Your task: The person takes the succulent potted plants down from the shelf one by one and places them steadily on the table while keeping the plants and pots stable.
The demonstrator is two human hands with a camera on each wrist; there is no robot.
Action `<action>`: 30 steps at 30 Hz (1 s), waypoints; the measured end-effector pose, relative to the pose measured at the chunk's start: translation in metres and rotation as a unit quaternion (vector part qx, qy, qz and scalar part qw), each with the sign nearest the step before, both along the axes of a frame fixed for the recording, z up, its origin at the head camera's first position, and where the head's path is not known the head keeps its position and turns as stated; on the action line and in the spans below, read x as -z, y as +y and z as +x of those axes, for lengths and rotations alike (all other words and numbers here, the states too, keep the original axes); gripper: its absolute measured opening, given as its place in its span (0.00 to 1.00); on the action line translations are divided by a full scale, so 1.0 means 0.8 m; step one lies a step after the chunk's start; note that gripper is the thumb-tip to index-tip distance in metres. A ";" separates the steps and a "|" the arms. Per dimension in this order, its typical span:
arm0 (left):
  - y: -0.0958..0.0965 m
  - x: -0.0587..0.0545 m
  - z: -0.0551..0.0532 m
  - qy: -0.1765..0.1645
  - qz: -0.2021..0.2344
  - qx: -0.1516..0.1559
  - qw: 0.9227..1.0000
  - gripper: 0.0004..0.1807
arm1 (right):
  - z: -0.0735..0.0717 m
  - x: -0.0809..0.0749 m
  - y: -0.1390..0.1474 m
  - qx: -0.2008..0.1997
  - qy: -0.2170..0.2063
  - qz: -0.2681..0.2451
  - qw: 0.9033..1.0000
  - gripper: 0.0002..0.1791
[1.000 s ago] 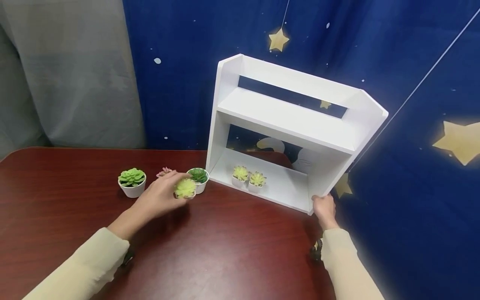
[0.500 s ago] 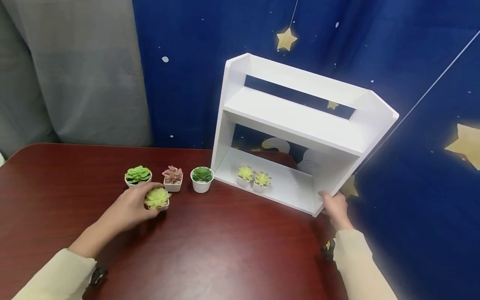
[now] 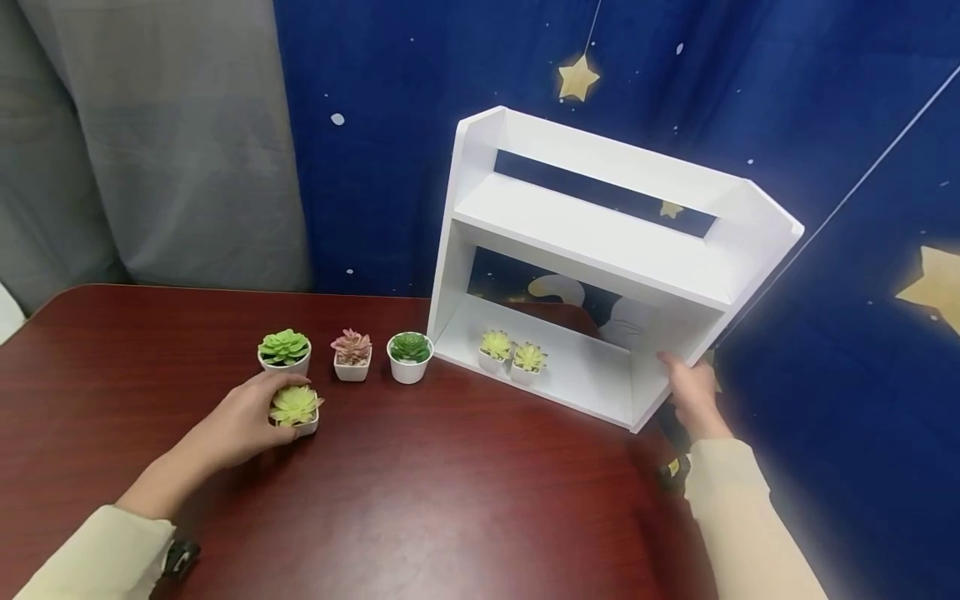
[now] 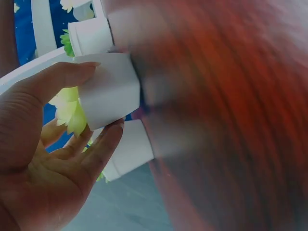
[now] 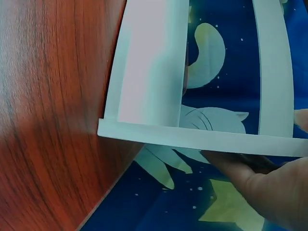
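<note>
Closest in, two pale sleeves over the red-brown tabletop! The left hand is at near left, and its grip pinches the white pot of a yellow plant, thumb on the near side, fingers on the far side. Does that pot touch the wood? I cannot tell. Just past it sits a green plant, its pot partly hidden; then, going right, a pink plant in a square pot and a dark plant in a round one, right beside the white shelf. Over on the right, the right hand has its grip wrapped round the shelf's right side panel, thumb inside, palm outside. On the lower board, left of middle, two small plants side by side! Far back, a blue curtain with yellow stars, a grey curtain to its left.
</note>
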State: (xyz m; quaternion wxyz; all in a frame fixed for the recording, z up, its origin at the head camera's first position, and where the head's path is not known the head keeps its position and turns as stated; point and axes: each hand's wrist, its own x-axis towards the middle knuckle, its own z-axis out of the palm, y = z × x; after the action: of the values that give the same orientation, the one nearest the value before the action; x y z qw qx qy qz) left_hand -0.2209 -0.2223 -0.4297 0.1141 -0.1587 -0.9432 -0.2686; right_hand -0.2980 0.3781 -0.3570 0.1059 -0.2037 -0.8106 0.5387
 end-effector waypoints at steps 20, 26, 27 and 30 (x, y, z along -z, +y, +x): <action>-0.024 0.003 0.005 -0.050 0.015 -0.015 0.999 0.41 | -0.005 -0.014 0.001 -0.031 0.048 0.054 0.997 0.31; -0.016 -0.007 0.011 -0.003 0.020 -0.022 1.000 0.47 | -0.006 -0.014 0.003 -0.034 0.049 0.057 0.997 0.31; -0.013 -0.010 0.012 0.003 0.022 -0.023 0.999 0.46 | -0.006 -0.014 0.003 -0.035 0.049 0.058 0.996 0.30; -0.002 -0.023 0.014 0.026 0.034 -0.027 0.999 0.41 | -0.004 -0.013 0.004 -0.041 0.050 0.061 0.996 0.30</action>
State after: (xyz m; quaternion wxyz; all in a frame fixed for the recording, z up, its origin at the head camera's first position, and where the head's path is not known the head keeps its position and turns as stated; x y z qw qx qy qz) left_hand -0.2096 -0.2237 -0.4115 0.1511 -0.1366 -0.9342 -0.2929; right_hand -0.3012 0.3812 -0.3464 0.1363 -0.1367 -0.8436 0.5011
